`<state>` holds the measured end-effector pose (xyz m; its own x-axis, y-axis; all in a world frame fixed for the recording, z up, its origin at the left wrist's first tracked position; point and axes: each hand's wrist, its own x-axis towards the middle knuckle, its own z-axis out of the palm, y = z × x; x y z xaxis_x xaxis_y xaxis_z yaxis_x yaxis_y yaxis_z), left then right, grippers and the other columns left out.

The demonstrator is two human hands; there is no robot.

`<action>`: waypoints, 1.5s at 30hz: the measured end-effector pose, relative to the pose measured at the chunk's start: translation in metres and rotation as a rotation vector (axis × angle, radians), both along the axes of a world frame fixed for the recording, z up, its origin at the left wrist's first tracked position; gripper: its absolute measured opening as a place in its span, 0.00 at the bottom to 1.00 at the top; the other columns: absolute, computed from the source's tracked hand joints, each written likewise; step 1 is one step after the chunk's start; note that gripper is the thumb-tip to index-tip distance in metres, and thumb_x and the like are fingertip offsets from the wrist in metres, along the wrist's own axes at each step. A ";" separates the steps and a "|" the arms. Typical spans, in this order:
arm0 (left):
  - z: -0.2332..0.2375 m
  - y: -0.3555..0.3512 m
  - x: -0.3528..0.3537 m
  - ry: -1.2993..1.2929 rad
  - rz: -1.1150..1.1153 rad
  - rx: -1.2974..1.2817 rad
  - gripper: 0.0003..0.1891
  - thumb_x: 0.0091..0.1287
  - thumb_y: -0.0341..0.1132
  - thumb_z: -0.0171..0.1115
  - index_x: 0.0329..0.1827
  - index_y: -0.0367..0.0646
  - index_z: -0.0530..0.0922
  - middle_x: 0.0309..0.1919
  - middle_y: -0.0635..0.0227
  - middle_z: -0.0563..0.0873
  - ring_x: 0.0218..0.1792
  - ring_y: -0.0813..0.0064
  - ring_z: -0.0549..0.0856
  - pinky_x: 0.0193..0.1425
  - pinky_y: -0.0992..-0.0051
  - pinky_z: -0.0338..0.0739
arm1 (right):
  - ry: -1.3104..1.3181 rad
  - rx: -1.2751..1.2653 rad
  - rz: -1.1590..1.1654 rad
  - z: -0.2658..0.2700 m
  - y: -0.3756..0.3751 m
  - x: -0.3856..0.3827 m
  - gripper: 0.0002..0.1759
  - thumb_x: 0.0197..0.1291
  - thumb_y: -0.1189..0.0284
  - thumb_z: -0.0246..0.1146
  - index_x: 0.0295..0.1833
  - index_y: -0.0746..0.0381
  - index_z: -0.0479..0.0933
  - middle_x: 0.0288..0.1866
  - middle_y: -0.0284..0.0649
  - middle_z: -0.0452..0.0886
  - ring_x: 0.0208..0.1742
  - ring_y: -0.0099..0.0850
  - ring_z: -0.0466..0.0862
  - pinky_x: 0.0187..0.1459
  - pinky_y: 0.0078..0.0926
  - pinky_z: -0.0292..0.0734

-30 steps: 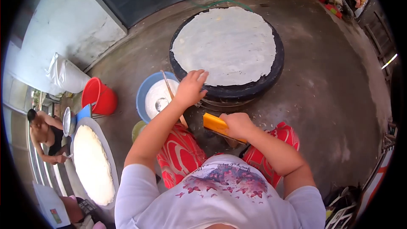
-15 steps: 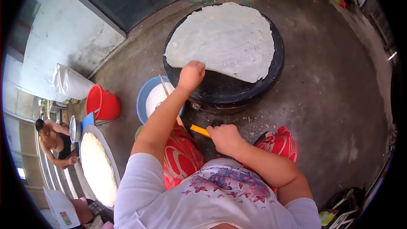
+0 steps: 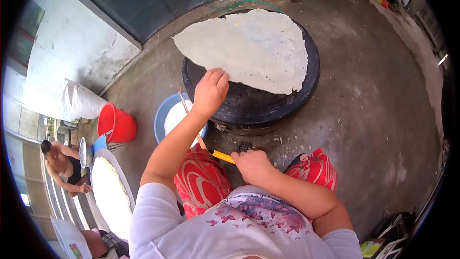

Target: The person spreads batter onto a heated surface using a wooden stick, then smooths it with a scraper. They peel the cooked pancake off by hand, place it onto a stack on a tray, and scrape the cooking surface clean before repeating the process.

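Note:
A big thin crepe (image 3: 249,50) lies over the round black griddle (image 3: 249,108), its near edge lifted and its left side hanging past the rim. My left hand (image 3: 211,91) pinches that near edge, fingers closed on it above the griddle's left front. Close to my lap, my right hand (image 3: 254,167) is wrapped around a yellow-handled tool (image 3: 223,157); its far end is dark and hard to make out. Left of the griddle, a blue basin (image 3: 160,123) holds white batter with a wooden-handled stick (image 3: 184,101) leaning in it, partly behind my left forearm.
A red bucket (image 3: 116,122) and a white sack (image 3: 81,100) stand at the left. Nearby is a round tray (image 3: 117,163) of pale flat sheets, with another person (image 3: 64,165) crouching beyond it. A green hose (image 3: 249,1) runs behind the griddle.
The crepe's left side has come up off the griddle and swung outward past the rim. My left hand has shifted slightly down and left, still gripping the edge. My right hand has barely moved.

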<state>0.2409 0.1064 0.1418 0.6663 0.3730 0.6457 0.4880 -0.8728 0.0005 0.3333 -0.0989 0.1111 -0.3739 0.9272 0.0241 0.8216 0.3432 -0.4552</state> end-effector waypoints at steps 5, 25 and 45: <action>-0.029 0.012 -0.016 -0.122 0.129 -0.191 0.06 0.51 0.25 0.58 0.33 0.39 0.76 0.33 0.61 0.79 0.39 0.61 0.78 0.42 0.68 0.74 | -0.032 -0.017 0.016 -0.001 -0.001 -0.001 0.06 0.48 0.73 0.56 0.34 0.60 0.72 0.25 0.38 0.79 0.28 0.33 0.81 0.26 0.28 0.75; -0.037 0.019 -0.019 -0.091 0.107 -0.348 0.04 0.52 0.26 0.58 0.31 0.40 0.77 0.31 0.61 0.80 0.38 0.59 0.78 0.40 0.67 0.74 | -0.034 0.312 -0.040 0.014 0.041 0.051 0.09 0.46 0.73 0.54 0.37 0.61 0.70 0.28 0.38 0.74 0.31 0.34 0.78 0.31 0.30 0.75; 0.086 0.053 0.029 -0.245 -0.002 0.038 0.08 0.50 0.19 0.59 0.33 0.38 0.77 0.32 0.61 0.80 0.34 0.61 0.79 0.38 0.71 0.73 | -0.336 0.555 -0.759 -0.076 0.177 0.246 0.10 0.51 0.76 0.52 0.41 0.61 0.72 0.35 0.40 0.77 0.38 0.37 0.79 0.37 0.32 0.75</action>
<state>0.2701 0.1598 0.2281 0.4888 0.3436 0.8019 0.4753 -0.8756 0.0855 0.5795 0.0784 0.0348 0.2459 0.8131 0.5277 0.9682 -0.2320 -0.0936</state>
